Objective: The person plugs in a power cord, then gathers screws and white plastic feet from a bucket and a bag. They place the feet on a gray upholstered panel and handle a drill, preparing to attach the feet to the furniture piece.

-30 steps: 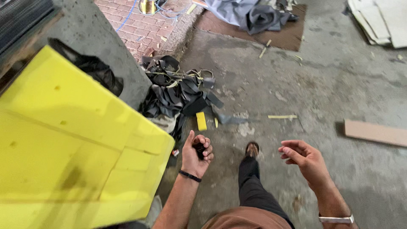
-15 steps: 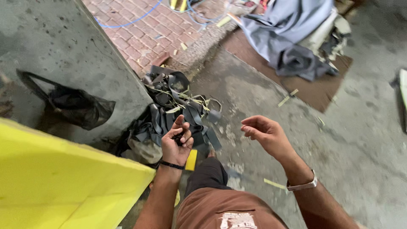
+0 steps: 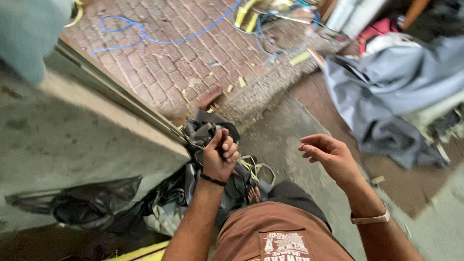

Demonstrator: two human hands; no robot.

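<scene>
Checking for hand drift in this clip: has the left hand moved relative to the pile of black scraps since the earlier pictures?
Yes. The left hand, closed on something small and dark, has moved forward over the black scrap pile, towards the brick paving.

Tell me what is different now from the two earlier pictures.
The view has swung away from the big yellow board; only a thin yellow edge shows at the bottom now. The brick paving with the blue cable and the grey cloth fill more of the picture. The left hand stays closed on a small dark object; the right hand stays open and empty.
</scene>
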